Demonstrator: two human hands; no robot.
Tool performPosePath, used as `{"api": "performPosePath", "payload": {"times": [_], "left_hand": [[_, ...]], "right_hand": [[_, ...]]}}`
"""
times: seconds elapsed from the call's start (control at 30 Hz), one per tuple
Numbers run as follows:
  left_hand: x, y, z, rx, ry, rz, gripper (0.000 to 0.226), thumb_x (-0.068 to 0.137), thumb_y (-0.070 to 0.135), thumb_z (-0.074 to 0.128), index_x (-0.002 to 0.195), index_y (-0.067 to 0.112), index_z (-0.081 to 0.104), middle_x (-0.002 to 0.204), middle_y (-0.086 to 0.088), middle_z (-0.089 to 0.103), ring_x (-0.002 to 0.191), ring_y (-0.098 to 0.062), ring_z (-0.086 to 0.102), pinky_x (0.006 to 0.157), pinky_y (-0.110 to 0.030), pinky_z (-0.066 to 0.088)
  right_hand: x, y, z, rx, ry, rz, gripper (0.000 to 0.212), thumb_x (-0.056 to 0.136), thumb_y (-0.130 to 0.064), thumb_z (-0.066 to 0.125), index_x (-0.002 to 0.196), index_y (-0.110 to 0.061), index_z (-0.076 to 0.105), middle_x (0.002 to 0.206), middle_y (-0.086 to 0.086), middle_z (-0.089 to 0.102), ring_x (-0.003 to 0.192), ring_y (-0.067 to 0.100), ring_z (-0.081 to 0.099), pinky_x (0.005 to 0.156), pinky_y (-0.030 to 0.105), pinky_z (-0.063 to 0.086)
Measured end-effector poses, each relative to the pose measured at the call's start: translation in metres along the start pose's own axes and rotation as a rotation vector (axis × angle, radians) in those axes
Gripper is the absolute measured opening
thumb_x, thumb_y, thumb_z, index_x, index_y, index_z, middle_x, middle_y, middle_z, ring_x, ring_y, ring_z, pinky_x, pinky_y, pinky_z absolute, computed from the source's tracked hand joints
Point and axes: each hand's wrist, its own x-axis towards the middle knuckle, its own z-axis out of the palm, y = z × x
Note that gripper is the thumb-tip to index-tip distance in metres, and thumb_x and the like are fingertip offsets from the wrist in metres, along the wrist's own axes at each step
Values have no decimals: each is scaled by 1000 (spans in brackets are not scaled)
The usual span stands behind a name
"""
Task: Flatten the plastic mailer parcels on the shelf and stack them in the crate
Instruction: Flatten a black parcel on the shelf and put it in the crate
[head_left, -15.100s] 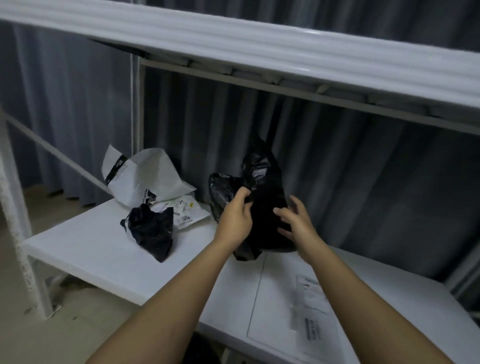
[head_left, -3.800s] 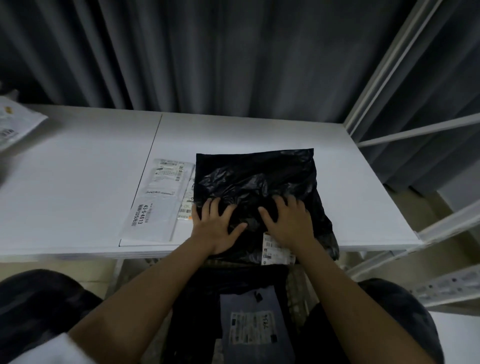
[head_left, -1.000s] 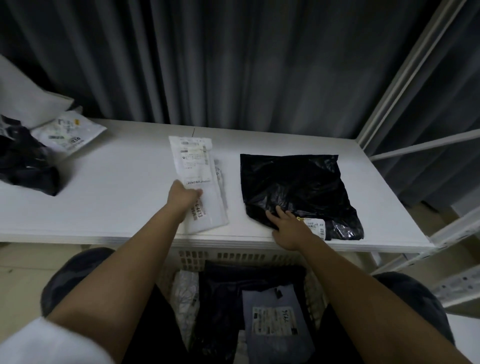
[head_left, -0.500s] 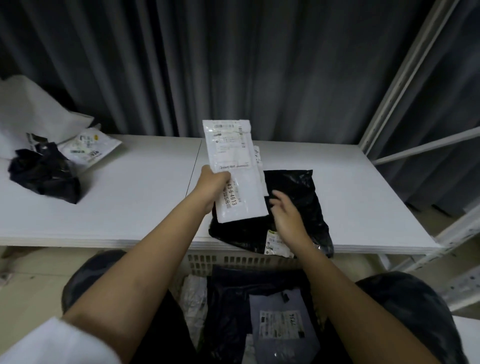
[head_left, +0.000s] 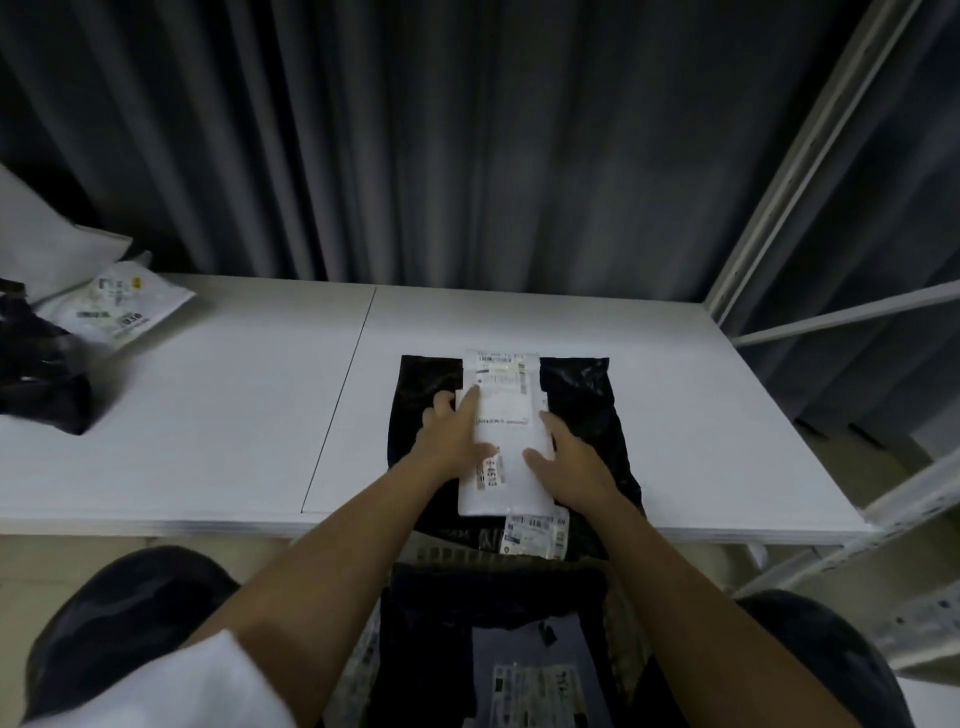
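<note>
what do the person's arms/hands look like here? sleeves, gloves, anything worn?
Both hands bare: left hand and right hand show no gloves, rings or watch. Forearms are uncovered to the elbow. A white short sleeve shows on the left upper arm; the right arm's sleeve is out of frame. No markings visible.

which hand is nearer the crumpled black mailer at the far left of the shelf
Left. The left hand rests on the white mailer, on the side toward the crumpled black mailer; the right hand is farther right.
</note>
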Motion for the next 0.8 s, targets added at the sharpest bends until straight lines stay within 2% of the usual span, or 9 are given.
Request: {"api": "performPosePath", "payload": {"times": [0.07,0.13,0.17,0.23,0.33,0.43,0.6,0.8], "left_hand": [[8,-2,-3,295,-86,7,96,85,46,65,152,34,-2,157,-11,-19,144,-39,-10,113,-57,9],[18,-3,-11,465,-226,18,111,77,60,68,148,42,-16,150,-5,-39,137,-39,-34,108,-67,-6],[24,-4,-15,523,-297,2,119,71,65,70,145,44,-21,146,-4,-45,133,-40,-39,104,-71,-9],[32,-4,-19,582,-399,-49,129,63,68,73,141,46,-27,142,-3,-49,129,-42,-42,100,-76,-9],[42,-8,-15,568,-468,-82,131,61,70,73,138,49,-30,142,-2,-49,131,-42,-40,102,-77,-2],[49,-25,-12,440,-510,-76,130,59,68,75,135,54,-29,145,0,-46,133,-41,-38,107,-73,7],[52,-32,-9,397,-535,-71,128,58,69,75,136,58,-25,149,3,-40,134,-37,-37,105,-74,-3],[53,-32,-7,361,-528,-88,126,59,66,77,136,58,-23,149,4,-40,134,-35,-38,106,-72,-4]], "right_hand": [[13,3,-7,-395,-75,-13,88,87,-57,55,152,-36,1,154,14,19,138,38,21,108,47,30],[28,1,-15,-564,-143,-59,108,74,-72,61,149,-44,-12,159,10,-10,143,41,-9,113,58,6],[37,0,-18,-594,-192,-74,116,67,-77,63,146,-48,-16,158,6,-23,141,41,-22,111,62,-5],[51,0,-21,-622,-295,-73,126,57,-79,68,143,-51,-20,152,3,-36,135,40,-36,106,68,-15],[68,1,-18,-592,-419,-26,129,54,-75,73,141,-54,-19,150,2,-40,133,42,-38,103,71,-17],[77,6,-18,-510,-491,5,126,55,-73,75,138,-59,-20,150,0,-40,135,42,-35,104,73,-11],[85,14,-14,-513,-537,25,126,54,-75,73,136,-61,-21,150,-4,-39,135,39,-37,105,73,-10],[90,14,-12,-500,-536,34,126,54,-73,75,137,-60,-20,151,-3,-38,135,39,-36,105,73,-9]]}}
